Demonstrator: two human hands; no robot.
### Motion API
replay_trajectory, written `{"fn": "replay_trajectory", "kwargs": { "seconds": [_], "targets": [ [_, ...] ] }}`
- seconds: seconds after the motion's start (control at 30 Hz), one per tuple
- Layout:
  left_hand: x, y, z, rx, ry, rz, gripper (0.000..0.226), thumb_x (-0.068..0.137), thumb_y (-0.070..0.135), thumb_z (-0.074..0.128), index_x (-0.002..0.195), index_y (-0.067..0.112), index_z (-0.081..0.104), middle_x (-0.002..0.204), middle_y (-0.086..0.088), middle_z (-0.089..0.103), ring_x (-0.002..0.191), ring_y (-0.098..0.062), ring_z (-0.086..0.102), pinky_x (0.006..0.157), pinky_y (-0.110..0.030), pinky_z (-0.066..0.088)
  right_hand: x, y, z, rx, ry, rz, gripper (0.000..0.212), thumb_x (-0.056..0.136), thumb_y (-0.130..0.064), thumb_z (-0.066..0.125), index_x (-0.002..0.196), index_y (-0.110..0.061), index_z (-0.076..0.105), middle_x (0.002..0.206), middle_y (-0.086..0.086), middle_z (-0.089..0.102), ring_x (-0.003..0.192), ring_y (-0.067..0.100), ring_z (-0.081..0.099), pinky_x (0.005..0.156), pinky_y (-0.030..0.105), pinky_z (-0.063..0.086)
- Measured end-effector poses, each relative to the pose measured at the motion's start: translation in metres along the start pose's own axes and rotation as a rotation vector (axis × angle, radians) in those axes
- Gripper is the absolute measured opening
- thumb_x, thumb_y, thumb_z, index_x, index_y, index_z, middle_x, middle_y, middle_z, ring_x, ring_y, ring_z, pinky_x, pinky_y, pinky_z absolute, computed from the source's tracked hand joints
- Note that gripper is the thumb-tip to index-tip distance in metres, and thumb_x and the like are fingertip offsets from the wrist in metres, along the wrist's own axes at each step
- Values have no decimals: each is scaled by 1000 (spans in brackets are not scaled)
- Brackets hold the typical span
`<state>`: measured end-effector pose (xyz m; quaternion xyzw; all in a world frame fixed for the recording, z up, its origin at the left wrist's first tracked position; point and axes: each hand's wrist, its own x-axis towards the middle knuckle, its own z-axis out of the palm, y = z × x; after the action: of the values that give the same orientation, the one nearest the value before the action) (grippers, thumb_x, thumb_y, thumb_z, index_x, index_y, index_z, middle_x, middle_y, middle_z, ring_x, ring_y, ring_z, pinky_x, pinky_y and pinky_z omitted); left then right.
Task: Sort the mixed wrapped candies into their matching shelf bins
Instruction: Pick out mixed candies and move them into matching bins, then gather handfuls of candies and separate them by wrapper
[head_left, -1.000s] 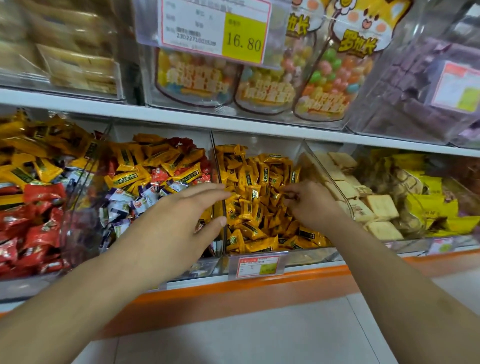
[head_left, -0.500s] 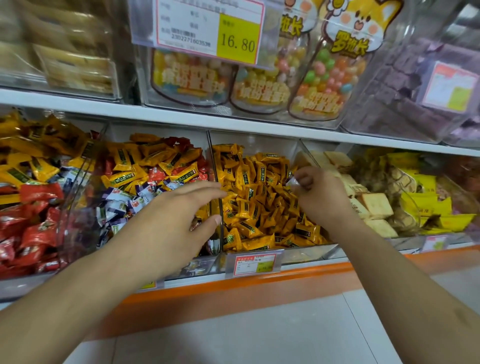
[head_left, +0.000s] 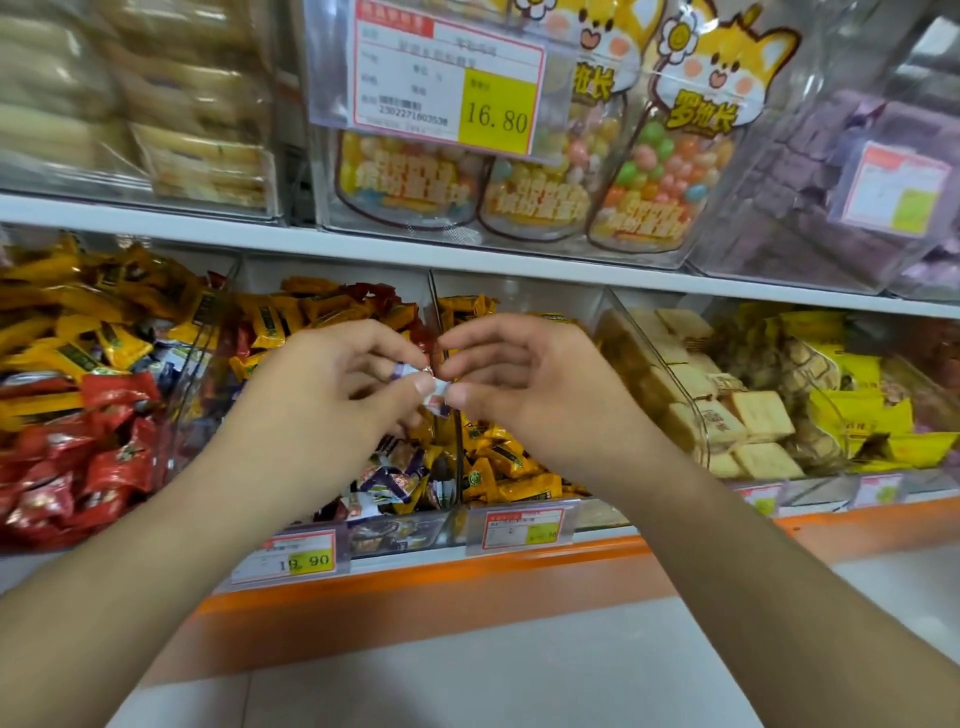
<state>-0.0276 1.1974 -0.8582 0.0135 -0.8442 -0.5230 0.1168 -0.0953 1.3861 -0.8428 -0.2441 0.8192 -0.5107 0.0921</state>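
Red crinkly foil packets fill the clear plastic bin (head_left: 104, 457) at nine o'clock; beside it, the left hand (head_left: 332, 405) pinches, between thumb and curled fingers, one end of a small white-and-purple wrapped candy (head_left: 434, 387), held in the air before the clear divider (head_left: 447, 405) that fronts the orange-wrapped sweets (head_left: 509, 462). The right hand (head_left: 524, 384), at three o'clock of the candy, nips its other end with thumb and forefinger. The piece looks light, slick and crushable, best taken by its twisted ends.
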Motion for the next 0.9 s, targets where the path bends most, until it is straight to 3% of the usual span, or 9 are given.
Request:
{"fn": "replay_trajectory", "kwargs": {
  "seconds": [0.1, 0.17, 0.23, 0.37, 0.43, 0.5, 0.67, 0.8, 0.9],
  "targets": [
    [3, -8, -16, 221, 166, 5, 6, 91, 35, 73, 90, 37, 67, 84, 15, 72, 79, -4, 70, 83, -39, 59, 5, 11, -9, -41, 142, 49, 17, 94, -9, 74, 108, -20, 75, 97, -1, 77, 92, 11, 74, 86, 37, 63],
    [5, -12, -26, 437, 186, 7, 8, 95, 38, 67, 103, 40, 66, 110, 12, 71, 64, -3, 64, 66, -25, 51, 8, 22, -15, -138, 184, 50, 16, 96, -10, 71, 106, -22, 74, 98, -4, 76, 94, 7, 71, 90, 38, 61],
    [8, -19, -33, 547, 146, -39, 25, 97, 37, 64, 122, 38, 63, 132, 3, 65, 49, -8, 57, 55, -18, 38, 8, 30, -14, -245, 175, 18, 20, 96, -9, 70, 107, -24, 73, 101, -8, 73, 96, 4, 69, 91, 34, 60],
    [1, -21, -43, 571, 97, -44, 34, 98, 33, 63, 132, 35, 60, 140, 8, 59, 70, -7, 57, 68, -11, 38, 11, 27, 0, -385, 157, -70, 24, 95, -9, 69, 110, -27, 71, 102, -15, 70, 100, 0, 65, 88, 22, 56],
    [-6, -21, -47, 573, 60, -24, 35, 100, 32, 61, 135, 35, 58, 143, 11, 56, 102, -10, 64, 83, -12, 40, 13, 20, 10, -440, 155, -108, 25, 94, -9, 70, 108, -29, 71, 101, -18, 69, 100, -2, 64, 87, 19, 55],
    [-15, -25, -54, 591, 26, 3, 37, 101, 32, 59, 138, 34, 56, 145, 13, 52, 125, -10, 53, 94, -17, 36, 15, 11, 21, -472, 134, -141, 26, 93, -9, 71, 107, -31, 71, 101, -20, 69, 100, -3, 63, 88, 18, 54],
    [-34, -38, -89, 630, 34, 26, 37, 102, 29, 58, 139, 35, 54, 140, 18, 51, 113, -6, 50, 95, -12, 31, 20, -9, 52, -510, 55, -156, 26, 94, -15, 72, 112, -34, 70, 103, -22, 66, 98, -10, 59, 80, 1, 44],
    [-45, -49, -118, 624, 92, 7, 36, 102, 30, 57, 138, 36, 55, 148, 15, 49, 139, -8, 43, 111, -24, 35, 26, -29, 82, -489, 1, -172, 26, 96, -16, 70, 114, -35, 66, 108, -23, 63, 103, -4, 59, 92, 20, 51],
    [-48, -58, -135, 634, 157, -32, 36, 102, 29, 58, 137, 36, 56, 146, 12, 52, 124, -12, 54, 99, -21, 40, 29, -39, 105, -471, -19, -179, 24, 98, -18, 69, 117, -32, 67, 112, -21, 62, 107, -2, 58, 95, 25, 52]
  ]
}}
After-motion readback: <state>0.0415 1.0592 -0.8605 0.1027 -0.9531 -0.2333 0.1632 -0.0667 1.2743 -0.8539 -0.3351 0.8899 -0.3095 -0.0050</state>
